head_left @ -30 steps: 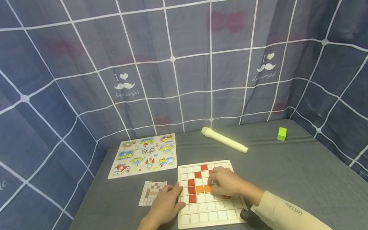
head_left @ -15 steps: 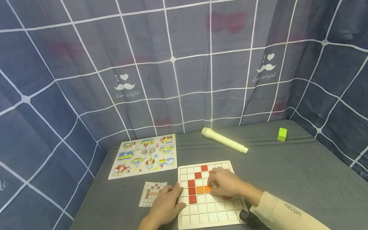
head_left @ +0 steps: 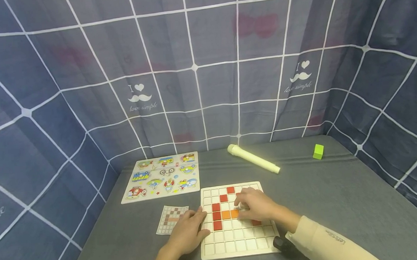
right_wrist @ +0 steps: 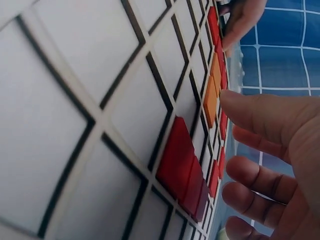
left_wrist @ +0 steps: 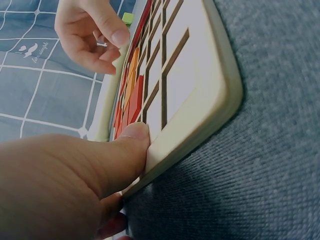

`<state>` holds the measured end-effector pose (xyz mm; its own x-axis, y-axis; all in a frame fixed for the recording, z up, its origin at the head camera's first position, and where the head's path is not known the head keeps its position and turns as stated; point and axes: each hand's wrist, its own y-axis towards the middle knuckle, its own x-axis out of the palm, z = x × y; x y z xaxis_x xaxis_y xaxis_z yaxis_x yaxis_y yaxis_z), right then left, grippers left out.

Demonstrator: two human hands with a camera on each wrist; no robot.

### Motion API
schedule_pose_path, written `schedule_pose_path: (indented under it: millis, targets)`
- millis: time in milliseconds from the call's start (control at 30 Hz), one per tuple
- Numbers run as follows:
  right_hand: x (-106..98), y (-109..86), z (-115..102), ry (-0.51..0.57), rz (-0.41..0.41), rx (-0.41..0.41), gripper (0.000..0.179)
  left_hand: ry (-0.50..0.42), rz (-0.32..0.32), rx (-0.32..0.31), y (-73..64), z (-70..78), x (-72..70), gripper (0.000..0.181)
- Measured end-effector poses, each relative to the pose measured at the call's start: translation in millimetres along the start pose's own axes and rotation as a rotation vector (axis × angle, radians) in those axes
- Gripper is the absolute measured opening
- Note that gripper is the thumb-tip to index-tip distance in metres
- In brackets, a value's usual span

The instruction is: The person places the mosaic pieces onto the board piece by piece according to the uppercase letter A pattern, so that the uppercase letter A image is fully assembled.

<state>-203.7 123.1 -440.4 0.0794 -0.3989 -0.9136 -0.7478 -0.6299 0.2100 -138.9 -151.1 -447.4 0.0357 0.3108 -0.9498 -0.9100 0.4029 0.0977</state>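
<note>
In the head view, my left hand [head_left: 187, 232] rests at the left edge of a white gridded mosaic board [head_left: 234, 245]. Its thumb lies on the rim, and the fingers reach down the board's side in the left wrist view. My right hand [head_left: 255, 204] is over the right half of the board, fingers loosely bent, with a gap between thumb and fingers in the right wrist view. Nothing shows in that gap. Two orange tiles [head_left: 230, 214] sit just left of the right thumb. Red tiles [head_left: 217, 215] stand in other cells; the right hand hides some cells.
A printed pattern card [head_left: 167, 225] lies partly behind the left hand. A vehicle puzzle board [head_left: 176, 189] is at the back left. A pale yellow microphone-shaped toy [head_left: 253, 158] and a green cube [head_left: 318, 151] lie farther back. A grid-patterned curtain [head_left: 213, 87] hangs behind the table.
The view has shifted slightly. Both hands keep nearly the same places, the right one lifting its fingers a little from the thumb. The tiles stay where they were.
</note>
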Motion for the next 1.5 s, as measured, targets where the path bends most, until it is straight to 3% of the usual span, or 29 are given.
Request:
schedule_pose_path:
  millis: [400, 600, 867, 1067, 1500]
  targets:
    - [-14.9, -29.1, 20.5, 0.039, 0.019, 0.046, 0.019, 0.007, -0.005, 0.006, 1.0, -0.6, 1.7, 0.052]
    - [-35.1, -58.4, 47.8, 0.105, 0.024, 0.033, 0.024, 0.020, 0.002, 0.011, 2.5, 0.4, -0.6, 0.054]
    - [-53.9, -100.6, 77.8, 0.178, -0.037, 0.086, 0.040, 0.011, 0.005, 0.000, 3.8, 1.7, -3.5, 0.054]
    - [-53.6, -114.3, 84.0, 0.225, -0.090, 0.097, 0.049, -0.003, -0.008, -0.013, 2.7, 0.9, -3.5, 0.054]
    - [-45.5, -131.9, 90.8, 0.164, -0.002, 0.008, 0.042, -0.010, -0.002, 0.001, -0.3, 1.2, -1.3, 0.053]
